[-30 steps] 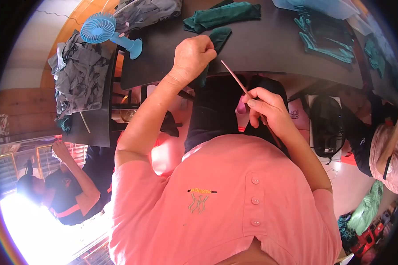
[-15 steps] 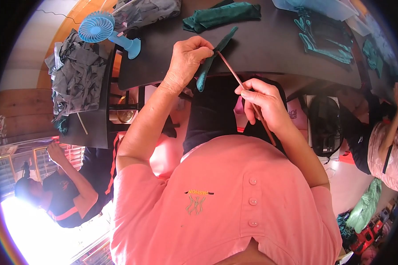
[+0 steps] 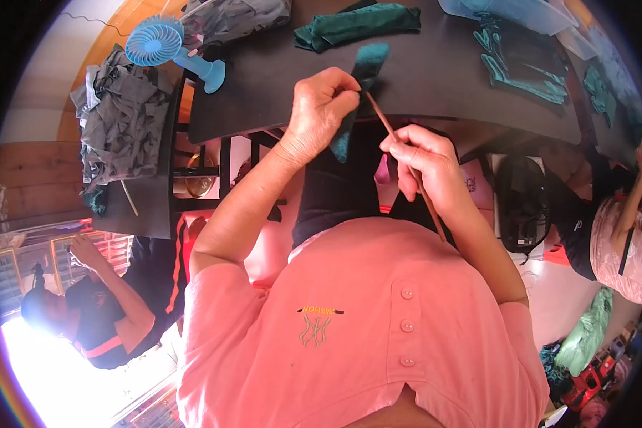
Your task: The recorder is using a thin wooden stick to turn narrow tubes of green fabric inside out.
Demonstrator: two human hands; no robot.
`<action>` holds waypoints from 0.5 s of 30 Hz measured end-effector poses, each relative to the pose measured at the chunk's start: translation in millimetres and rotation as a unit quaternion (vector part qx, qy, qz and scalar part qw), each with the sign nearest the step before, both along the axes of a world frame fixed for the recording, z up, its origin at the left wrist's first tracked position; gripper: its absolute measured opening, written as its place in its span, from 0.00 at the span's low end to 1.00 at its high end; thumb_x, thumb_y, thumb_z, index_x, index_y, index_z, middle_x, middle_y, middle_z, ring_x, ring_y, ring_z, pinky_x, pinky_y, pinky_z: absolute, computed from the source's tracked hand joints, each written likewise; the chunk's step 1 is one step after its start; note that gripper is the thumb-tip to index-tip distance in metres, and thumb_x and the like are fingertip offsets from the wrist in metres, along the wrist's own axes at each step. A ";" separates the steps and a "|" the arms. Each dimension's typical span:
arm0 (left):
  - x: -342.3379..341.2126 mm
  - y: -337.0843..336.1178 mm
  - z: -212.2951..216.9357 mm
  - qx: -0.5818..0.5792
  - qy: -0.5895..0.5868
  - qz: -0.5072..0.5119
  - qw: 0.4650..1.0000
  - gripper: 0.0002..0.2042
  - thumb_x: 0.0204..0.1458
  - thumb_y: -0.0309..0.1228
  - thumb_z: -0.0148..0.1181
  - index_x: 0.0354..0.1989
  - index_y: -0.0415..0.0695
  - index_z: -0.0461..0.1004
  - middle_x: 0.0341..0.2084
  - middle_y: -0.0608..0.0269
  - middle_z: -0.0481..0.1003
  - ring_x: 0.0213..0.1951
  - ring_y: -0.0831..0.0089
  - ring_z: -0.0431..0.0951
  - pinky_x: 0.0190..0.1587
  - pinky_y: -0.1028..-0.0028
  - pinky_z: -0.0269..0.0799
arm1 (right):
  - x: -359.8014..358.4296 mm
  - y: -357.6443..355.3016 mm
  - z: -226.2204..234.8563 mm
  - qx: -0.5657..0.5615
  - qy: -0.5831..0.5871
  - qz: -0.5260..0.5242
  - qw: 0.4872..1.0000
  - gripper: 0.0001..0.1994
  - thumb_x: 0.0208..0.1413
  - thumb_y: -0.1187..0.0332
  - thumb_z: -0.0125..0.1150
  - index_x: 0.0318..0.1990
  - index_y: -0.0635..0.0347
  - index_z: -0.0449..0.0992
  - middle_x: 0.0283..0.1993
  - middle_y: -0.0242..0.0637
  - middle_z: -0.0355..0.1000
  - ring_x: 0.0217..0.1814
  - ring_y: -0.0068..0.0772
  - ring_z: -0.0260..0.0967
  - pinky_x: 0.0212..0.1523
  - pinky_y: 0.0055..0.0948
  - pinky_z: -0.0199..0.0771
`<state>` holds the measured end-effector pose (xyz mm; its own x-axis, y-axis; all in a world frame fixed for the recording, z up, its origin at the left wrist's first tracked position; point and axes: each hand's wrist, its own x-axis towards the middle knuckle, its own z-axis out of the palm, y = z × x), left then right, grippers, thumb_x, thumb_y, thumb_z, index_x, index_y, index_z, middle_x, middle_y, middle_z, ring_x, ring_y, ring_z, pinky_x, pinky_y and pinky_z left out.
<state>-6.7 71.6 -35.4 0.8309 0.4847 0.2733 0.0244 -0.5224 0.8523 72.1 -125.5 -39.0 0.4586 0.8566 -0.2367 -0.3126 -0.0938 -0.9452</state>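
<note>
My left hand (image 3: 321,114) is closed in a pinch on a narrow dark green fabric strip (image 3: 370,63) over the table's near edge. One end of the strip points away from me over the table, and the other hangs down past my fingers. In my right hand (image 3: 429,162) is a thin brown stick (image 3: 382,116), gripped between thumb and fingers. The stick slants up to the left, its far tip at the strip beside my left fingertips. Whether the tip is inside the fabric I cannot tell. Its lower end reaches down toward my shirt.
On the black table (image 3: 435,78) are a folded dark green cloth (image 3: 360,27), green strips (image 3: 524,77) and a clear plastic bin (image 3: 503,13). A blue fan (image 3: 154,41) stands at the left, near a grey fabric heap (image 3: 125,125). Other people are at both sides.
My left hand has shifted a little right and toward me with the strip, whose far end now shows a broader, flatter face. My right hand and the stick have hardly moved.
</note>
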 end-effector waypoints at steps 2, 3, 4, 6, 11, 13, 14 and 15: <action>-0.2 -16.6 1.6 0.024 -0.018 -0.022 0.999 0.06 0.45 0.23 0.57 0.30 0.35 0.74 0.23 0.55 0.73 0.27 0.68 0.75 0.33 0.71 0.71 | 3.0 2.0 -1.6 0.010 -0.020 -0.015 1.000 0.10 0.61 0.67 0.52 0.38 0.66 0.73 0.14 0.29 0.61 0.11 0.18 0.55 0.16 0.20 0.53; -1.4 -24.6 -2.8 0.025 -0.028 -0.044 0.998 0.04 0.48 0.23 0.56 0.31 0.35 0.73 0.22 0.64 0.71 0.27 0.78 0.71 0.32 0.77 0.68 | 3.1 2.4 -5.1 0.020 -0.018 -0.041 0.999 0.10 0.61 0.67 0.52 0.38 0.66 0.73 0.15 0.29 0.61 0.12 0.18 0.56 0.16 0.20 0.54; -1.5 -30.8 -5.2 0.049 -0.056 -0.055 0.996 0.03 0.47 0.21 0.58 0.30 0.36 0.73 0.24 0.64 0.71 0.30 0.79 0.71 0.34 0.78 0.67 | 4.3 3.5 -7.2 0.033 -0.017 -0.064 0.997 0.09 0.61 0.67 0.52 0.39 0.66 0.73 0.15 0.29 0.61 0.13 0.18 0.56 0.17 0.19 0.55; -3.5 -35.9 -7.4 -0.016 -0.122 -0.105 0.987 0.05 0.45 0.19 0.59 0.31 0.38 0.73 0.30 0.65 0.71 0.33 0.78 0.71 0.37 0.79 0.67 | 5.7 -4.4 -6.3 0.041 -0.037 -0.058 0.997 0.10 0.61 0.69 0.52 0.41 0.67 0.74 0.17 0.29 0.61 0.16 0.18 0.57 0.20 0.20 0.58; 1.8 -24.9 21.7 -0.358 -0.131 -0.118 0.917 0.26 0.39 0.22 0.67 0.52 0.41 0.71 0.45 0.60 0.72 0.47 0.71 0.73 0.52 0.71 0.68 | 10.4 -25.0 -3.0 0.089 -0.110 -0.068 0.988 0.12 0.63 0.70 0.50 0.45 0.70 0.74 0.19 0.29 0.60 0.19 0.18 0.56 0.23 0.22 0.63; 9.7 -33.6 27.2 -0.368 -0.132 -0.153 0.908 0.26 0.39 0.23 0.68 0.52 0.41 0.71 0.44 0.60 0.73 0.45 0.71 0.74 0.52 0.72 0.68 | 11.3 -26.5 -3.6 0.096 -0.139 -0.093 0.981 0.13 0.64 0.68 0.49 0.44 0.70 0.75 0.18 0.27 0.58 0.18 0.18 0.54 0.23 0.21 0.61; 14.6 -40.0 31.1 -0.375 -0.124 -0.188 0.899 0.26 0.39 0.23 0.69 0.52 0.41 0.71 0.43 0.60 0.74 0.44 0.71 0.75 0.52 0.72 0.68 | 11.2 -27.4 -3.1 0.094 -0.147 -0.092 0.980 0.13 0.64 0.68 0.49 0.44 0.70 0.75 0.18 0.27 0.58 0.18 0.18 0.54 0.23 0.21 0.61; 17.9 -46.5 36.8 -0.424 -0.131 -0.202 0.873 0.22 0.40 0.23 0.70 0.48 0.41 0.74 0.38 0.62 0.75 0.41 0.72 0.76 0.50 0.72 0.70 | 11.2 -28.9 -2.9 0.093 -0.148 -0.096 0.980 0.13 0.64 0.68 0.49 0.44 0.70 0.75 0.18 0.27 0.58 0.18 0.18 0.53 0.23 0.21 0.61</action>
